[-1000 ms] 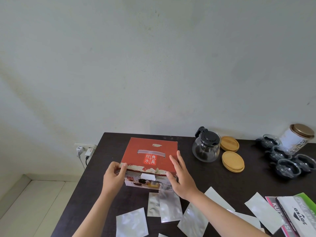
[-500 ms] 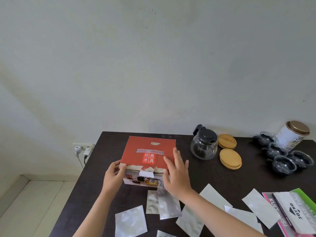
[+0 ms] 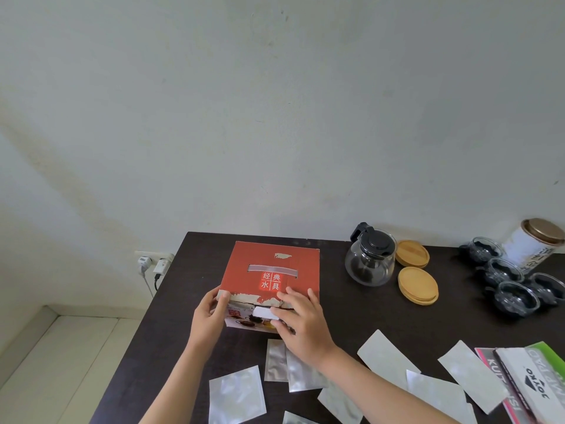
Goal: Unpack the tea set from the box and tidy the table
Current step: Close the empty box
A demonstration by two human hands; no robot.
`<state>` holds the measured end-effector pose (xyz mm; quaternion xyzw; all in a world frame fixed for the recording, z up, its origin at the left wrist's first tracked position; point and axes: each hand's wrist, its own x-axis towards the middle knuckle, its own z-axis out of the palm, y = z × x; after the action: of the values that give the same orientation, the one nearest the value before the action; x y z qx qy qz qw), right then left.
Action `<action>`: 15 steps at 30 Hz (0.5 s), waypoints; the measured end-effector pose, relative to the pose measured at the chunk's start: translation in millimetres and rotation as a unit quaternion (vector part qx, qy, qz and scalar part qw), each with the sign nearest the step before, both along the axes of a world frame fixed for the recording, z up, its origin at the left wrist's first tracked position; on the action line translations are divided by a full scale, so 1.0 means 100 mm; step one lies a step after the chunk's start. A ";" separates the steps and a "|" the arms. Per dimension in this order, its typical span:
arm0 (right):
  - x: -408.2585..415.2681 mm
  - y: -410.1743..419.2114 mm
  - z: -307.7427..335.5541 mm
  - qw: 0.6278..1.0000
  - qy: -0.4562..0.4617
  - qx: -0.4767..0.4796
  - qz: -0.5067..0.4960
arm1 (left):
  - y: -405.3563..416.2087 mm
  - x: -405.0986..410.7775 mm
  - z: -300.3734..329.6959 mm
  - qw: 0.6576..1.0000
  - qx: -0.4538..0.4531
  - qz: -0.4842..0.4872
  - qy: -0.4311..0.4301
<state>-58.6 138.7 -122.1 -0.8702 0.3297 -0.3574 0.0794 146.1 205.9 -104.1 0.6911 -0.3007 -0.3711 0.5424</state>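
Starting at the far left, we see a wall socket (image 3: 154, 264) with plugs beside the dark counter (image 3: 189, 301). Next comes our left hand (image 3: 208, 318), its fingers curled round the near left corner of the red box (image 3: 272, 270), thumb on the top edge. The box sits on the counter left of centre, its lid down and torn along the near edge. Our right hand (image 3: 301, 319) lies over the near right part of the box, fingers fairly straight and pressing on the near face around a white tab (image 3: 265, 313); we cannot tell whether any finger has hooked it. Just near the box lie loose silver sachets (image 3: 237, 393), some under our right wrist. Further right stand a glass teapot (image 3: 370, 258), two stacks of wooden lids (image 3: 417, 284), glass cups (image 3: 516, 296) and a tin canister (image 3: 533, 246), with booklets (image 3: 532, 384) at the near right edge. We judge the risk to be in the opening: the worn cardboard could tear further if pulled hard, and a sudden release could jerk the box toward the teapot or sweep sachets off the near edge.
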 end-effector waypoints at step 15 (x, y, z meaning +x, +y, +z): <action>0.09 0.02 0.14 0.989 -0.071 0.087 -0.097 | 0.00 -0.05 0.02 1.000 -0.001 0.006 0.011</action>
<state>-49.7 141.2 -108.2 -0.7966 0.4358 -0.3937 0.1434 141.4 206.2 -102.4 0.6885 -0.2911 -0.3754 0.5480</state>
